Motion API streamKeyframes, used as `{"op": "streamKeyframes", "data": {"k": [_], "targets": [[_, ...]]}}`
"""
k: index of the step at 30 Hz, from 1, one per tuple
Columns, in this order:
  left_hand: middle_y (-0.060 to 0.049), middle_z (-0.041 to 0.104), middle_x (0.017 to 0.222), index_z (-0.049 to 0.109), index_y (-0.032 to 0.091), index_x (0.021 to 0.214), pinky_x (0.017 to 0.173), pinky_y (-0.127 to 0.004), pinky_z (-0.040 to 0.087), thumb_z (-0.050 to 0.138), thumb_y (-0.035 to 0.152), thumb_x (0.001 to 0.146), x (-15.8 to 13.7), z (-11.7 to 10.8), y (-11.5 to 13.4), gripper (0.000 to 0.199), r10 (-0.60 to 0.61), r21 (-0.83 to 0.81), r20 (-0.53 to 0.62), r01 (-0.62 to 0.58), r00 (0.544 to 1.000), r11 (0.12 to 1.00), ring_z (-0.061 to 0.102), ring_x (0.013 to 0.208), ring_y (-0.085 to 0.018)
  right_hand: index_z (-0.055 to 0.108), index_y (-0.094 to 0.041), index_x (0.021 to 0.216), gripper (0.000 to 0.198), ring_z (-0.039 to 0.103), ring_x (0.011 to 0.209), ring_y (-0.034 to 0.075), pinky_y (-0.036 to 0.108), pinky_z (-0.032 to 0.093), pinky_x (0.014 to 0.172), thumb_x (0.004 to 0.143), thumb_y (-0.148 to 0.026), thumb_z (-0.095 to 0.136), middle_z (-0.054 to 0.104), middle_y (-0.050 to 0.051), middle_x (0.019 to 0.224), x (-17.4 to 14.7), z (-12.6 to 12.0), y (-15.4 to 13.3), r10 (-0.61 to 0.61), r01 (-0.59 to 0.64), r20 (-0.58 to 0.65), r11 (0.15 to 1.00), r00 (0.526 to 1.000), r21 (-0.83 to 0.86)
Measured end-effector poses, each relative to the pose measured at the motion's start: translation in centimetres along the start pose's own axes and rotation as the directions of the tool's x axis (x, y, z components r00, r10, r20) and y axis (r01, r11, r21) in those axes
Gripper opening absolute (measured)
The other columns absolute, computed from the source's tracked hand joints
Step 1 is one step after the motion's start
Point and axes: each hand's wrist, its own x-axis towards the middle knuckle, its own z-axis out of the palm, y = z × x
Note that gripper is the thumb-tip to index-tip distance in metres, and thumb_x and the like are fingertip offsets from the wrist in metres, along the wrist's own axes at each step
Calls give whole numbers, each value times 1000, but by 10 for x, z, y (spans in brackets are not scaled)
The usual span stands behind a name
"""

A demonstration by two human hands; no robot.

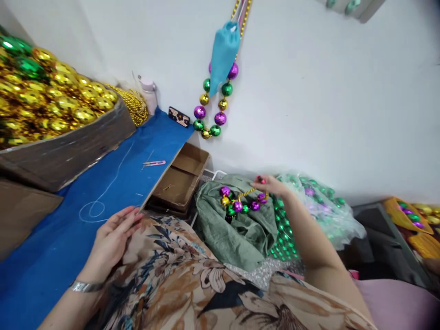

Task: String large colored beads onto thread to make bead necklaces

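Note:
My right hand (270, 184) is closed on a bead necklace (238, 206). A thin gold strand runs from its fingers to large purple, green and gold beads. These beads hang over, or rest on, a crumpled grey-green cloth (237, 238); I cannot tell which. My left hand (117, 231) is at the edge of the blue-covered table (120, 183), its fingers pressed together. A clear thread (91, 213) loops across the blue cover and runs up to this hand. Whatever is between its fingertips is too small to make out. Pink thread snips (154, 163) lie farther back on the table.
A large box (79, 142) heaped with gold beads fills the table's left. Behind it stand a bottle (148, 94) and a patterned phone (178, 117). Cardboard trays (178, 183) sit beside the table. A bead necklace (220, 118) with a blue pouch hangs on the wall.

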Motion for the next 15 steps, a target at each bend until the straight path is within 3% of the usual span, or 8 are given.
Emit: {"op": "streamKeyframes", "data": {"k": [3,8,12,15], "targets": [[-7,70,104,68,19,100,77,-25,53,81,40,62,-12,-14,7,45,105,126,14,-106,994,986,65,92,-19,62,-19,67,39,58,60,17,28,45,59,81,-54,54,60,2,59,4,51,-1,-1,6,47,994,999,-105],[-6,72,85,70,16,94,68,-26,52,69,47,75,-44,-52,24,36,194,498,160,-249,968,831,65,76,-20,61,-24,58,25,63,57,26,34,42,52,78,-39,58,62,11,57,41,88,-26,-99,126,118,959,988,-252],[-7,72,95,69,19,103,73,-28,53,59,42,85,-72,-62,41,31,202,613,280,-337,938,715,66,82,-20,67,-22,86,22,68,79,24,31,47,69,88,-34,49,71,11,84,86,122,-108,-351,383,174,899,920,-212],[-8,68,115,67,21,112,89,-32,50,57,38,86,-81,-38,49,32,214,587,462,-478,860,653,64,100,-22,66,-24,100,23,65,93,19,26,45,79,92,-35,47,70,6,99,107,154,-196,-572,603,218,790,790,-110]]}}
